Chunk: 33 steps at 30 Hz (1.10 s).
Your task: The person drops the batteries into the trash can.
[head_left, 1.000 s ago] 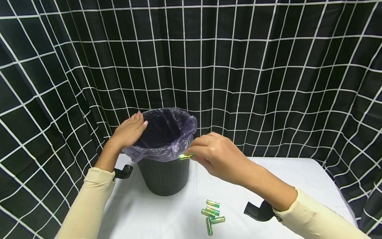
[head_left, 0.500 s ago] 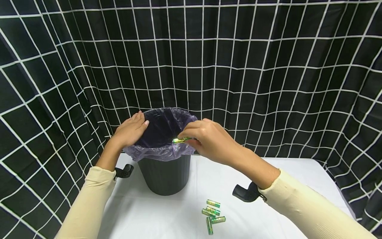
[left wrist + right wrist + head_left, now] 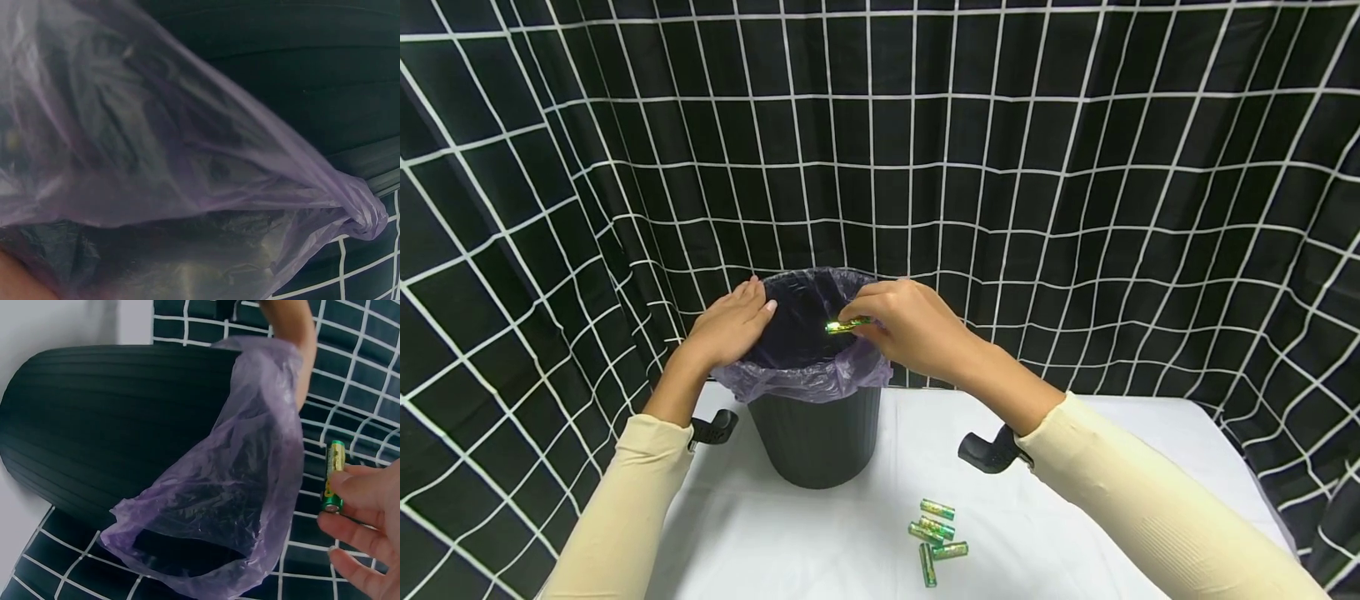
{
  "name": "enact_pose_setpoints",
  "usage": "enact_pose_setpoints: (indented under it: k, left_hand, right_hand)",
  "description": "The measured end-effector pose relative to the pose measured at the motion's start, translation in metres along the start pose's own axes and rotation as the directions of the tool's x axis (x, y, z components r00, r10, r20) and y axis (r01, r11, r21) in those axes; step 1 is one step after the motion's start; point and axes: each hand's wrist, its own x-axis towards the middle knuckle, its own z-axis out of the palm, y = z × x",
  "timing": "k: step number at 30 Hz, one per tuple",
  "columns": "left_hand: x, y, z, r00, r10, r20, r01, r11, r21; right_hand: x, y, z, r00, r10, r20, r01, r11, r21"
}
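While my left hand (image 3: 726, 327) rests flat, fingers straight, on the bin's purple liner (image 3: 805, 379), my right hand (image 3: 910, 329) pinches a green AA battery (image 3: 847, 325) over the bin mouth at frame centre, its long axis near horizontal, pointing left.

bin (image 3: 814, 442) inside hidden by liner (image 3: 805, 379); battery (image 3: 847, 325) label too small to read.
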Motion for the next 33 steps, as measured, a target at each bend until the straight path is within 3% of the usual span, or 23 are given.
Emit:
enact_pose_setpoints:
  k: [9,18,33]
  left_hand:
    - [0.001,0.001,-0.001,1.0,0.005,-0.005,-0.005,1.0,0.0]
    - [-0.001,0.001,0.0,1.0,-0.001,0.002,0.001,1.0,-0.009]
    - [0.0,-0.001,0.001,1.0,0.007,-0.004,-0.007,1.0,-0.006]
  right_hand:
    - [0.012,0.011,0.008,0.997,0.046,0.061,-0.044,0.998,-0.038]
    - [0.018,0.016,0.023,0.992,0.082,0.099,-0.082,0.997,-0.007]
    - [0.021,0.016,0.034,0.995,0.065,0.074,-0.064,0.998,-0.028]
